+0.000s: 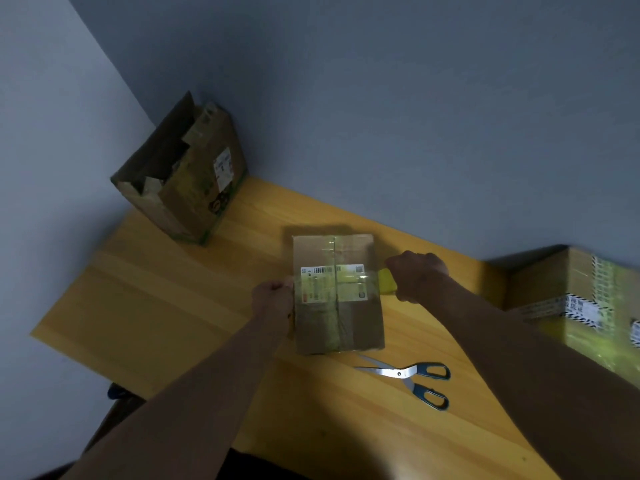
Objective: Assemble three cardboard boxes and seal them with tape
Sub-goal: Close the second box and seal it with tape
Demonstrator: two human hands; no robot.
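A small closed cardboard box (337, 320) with a white label lies flat in the middle of the wooden table (156, 306). A strip of clear yellowish tape (332, 277) stretches across its top from left edge to right. My left hand (273, 299) pinches the tape's end against the box's left edge. My right hand (417, 275) grips the yellow tape roll (387, 280) just off the box's right side.
A taller cardboard box (187, 178) with open top flaps stands in the back left corner by the wall. A third box (585, 306) with patterned tape sits at the right edge. Scissors (412, 377) with blue handles lie open in front of the small box.
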